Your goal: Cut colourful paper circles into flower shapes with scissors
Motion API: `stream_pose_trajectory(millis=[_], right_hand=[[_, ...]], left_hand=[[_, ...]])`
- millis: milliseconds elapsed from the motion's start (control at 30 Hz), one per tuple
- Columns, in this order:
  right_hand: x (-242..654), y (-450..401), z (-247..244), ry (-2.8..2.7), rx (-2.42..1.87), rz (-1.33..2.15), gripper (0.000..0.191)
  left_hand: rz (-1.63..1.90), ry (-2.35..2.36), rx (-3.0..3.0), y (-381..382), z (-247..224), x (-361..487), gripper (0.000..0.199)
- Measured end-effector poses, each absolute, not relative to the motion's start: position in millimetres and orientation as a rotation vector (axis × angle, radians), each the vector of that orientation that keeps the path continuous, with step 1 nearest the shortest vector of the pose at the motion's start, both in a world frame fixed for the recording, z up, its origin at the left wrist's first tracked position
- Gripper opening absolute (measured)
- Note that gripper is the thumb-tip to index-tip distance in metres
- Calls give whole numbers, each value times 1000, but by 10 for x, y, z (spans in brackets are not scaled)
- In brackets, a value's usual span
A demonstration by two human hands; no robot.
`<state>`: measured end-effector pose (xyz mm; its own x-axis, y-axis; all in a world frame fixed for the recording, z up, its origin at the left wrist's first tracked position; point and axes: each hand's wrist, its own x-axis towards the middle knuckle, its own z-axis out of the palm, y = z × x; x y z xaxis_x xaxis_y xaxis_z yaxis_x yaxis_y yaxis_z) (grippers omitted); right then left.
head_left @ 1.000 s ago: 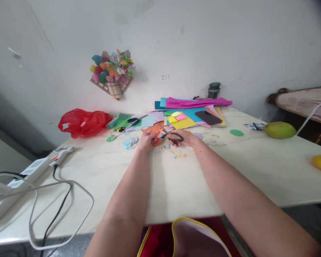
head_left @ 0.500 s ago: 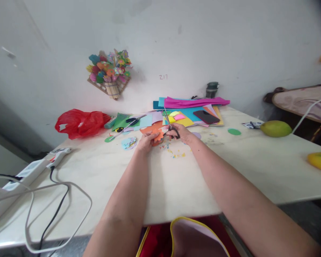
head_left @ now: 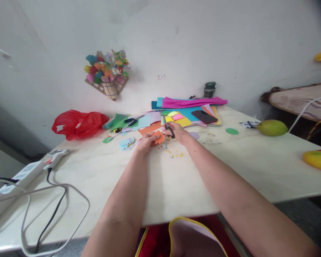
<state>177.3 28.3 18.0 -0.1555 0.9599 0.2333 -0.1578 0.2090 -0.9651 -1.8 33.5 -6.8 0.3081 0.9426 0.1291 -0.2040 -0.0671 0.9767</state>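
Observation:
My left hand (head_left: 146, 141) pinches an orange paper flower (head_left: 158, 138) with a scalloped edge, just above the table. In my right hand (head_left: 177, 130) is a pair of scissors (head_left: 168, 125), its blades pointing up and away from me, beside the flower. The fingertips of both hands come close together at the flower's upper edge. Small paper scraps (head_left: 173, 154) lie on the table beneath and to the right of the hands. Left of my left hand sits a pile of light blue and lilac scalloped paper cutouts (head_left: 127, 143).
Coloured paper sheets (head_left: 149, 121) and a phone (head_left: 204, 116) lie behind the hands. A second pair of scissors (head_left: 132, 121) and a red plastic bag (head_left: 79, 125) are at the left. A power strip (head_left: 18, 178) with cables stands front left; a mango (head_left: 272, 127) lies right.
The scissors in my right hand have swung more upright, away from the flower. My left hand still holds the orange flower, turned slightly. The whole view has shifted a little.

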Motion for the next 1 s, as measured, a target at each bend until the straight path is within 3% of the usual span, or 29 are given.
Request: stream_pose_trajectory(millis=[467,1000], right_hand=[[1679,287,176,-1310,-979,1105,27],[1820,243,150,-1664,-980,1315,35]], left_hand=[[1225,856,1141,328,-59,12,32],[1378,832,1012,347,-34,-1,36]])
